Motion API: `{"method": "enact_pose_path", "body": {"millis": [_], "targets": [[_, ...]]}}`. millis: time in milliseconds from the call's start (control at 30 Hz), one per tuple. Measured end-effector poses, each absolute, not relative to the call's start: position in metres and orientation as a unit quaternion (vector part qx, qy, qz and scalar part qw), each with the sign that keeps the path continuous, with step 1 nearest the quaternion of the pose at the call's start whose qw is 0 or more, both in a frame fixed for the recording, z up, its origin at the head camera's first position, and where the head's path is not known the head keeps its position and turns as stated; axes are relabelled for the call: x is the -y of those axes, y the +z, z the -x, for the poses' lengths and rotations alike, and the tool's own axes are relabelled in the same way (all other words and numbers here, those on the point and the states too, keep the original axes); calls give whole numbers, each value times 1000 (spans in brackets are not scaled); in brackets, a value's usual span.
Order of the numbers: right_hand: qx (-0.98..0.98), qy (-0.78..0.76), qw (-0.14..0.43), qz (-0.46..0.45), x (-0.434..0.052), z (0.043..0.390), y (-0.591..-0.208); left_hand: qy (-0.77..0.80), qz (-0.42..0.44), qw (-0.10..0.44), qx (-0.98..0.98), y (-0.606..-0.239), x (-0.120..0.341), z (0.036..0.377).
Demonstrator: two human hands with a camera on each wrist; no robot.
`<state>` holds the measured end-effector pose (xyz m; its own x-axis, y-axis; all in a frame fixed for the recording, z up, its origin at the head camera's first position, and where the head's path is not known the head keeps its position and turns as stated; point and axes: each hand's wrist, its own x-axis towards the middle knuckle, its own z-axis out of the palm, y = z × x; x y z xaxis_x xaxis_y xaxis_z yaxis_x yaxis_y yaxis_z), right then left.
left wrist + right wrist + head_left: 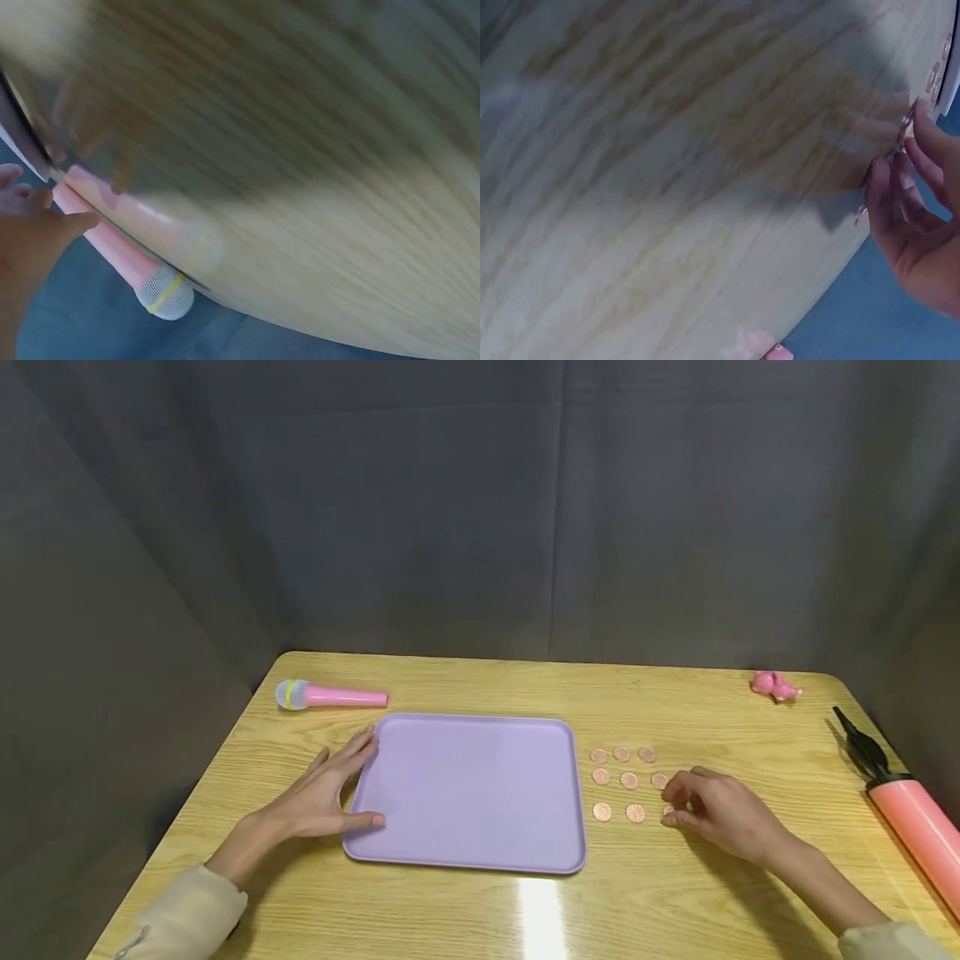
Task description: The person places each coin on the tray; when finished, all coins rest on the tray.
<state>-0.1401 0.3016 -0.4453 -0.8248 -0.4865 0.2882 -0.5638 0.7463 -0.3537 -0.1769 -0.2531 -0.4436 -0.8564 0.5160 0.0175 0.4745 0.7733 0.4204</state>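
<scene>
A flat lilac tray (468,793) with a raised rim lies on the wooden table. My left hand (318,797) is spread at its left side, the thumb over the lower rim and the fingertips right at the upper left corner. To the right of the tray, several copper-coloured coins (629,780) lie flat in three rows. My right hand (723,814) is low over the right end of these rows, fingers bent loosely. Its thumb and fingertips are at the lower right coin (667,808), which they partly hide. In the right wrist view the fingertips (881,176) are down by the coins.
A pink toy microphone (341,697) with a grey head lies behind the tray at the left. At the back right is a small pink figurine (776,686). A pink hand pump (918,835) with a black nozzle lies along the table's right edge. Dark curtains (420,527) surround the table.
</scene>
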Motion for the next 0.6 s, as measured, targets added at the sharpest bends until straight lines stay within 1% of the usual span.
{"method": "enact_pose_path", "body": {"millis": [67,300,400,600], "targets": [[927,220,96,-289,-301,141,-446,209,-263,51,-941,-443,258,177],[919,252,87,-290,-306,138,-447,210,-271,81,-936,-440,269,179],[915,252,96,-300,-306,140,-447,219,-274,94,-932,-439,272,181],[917,250,94,-297,-304,144,-448,257,-284,135,-914,-431,277,186]]}}
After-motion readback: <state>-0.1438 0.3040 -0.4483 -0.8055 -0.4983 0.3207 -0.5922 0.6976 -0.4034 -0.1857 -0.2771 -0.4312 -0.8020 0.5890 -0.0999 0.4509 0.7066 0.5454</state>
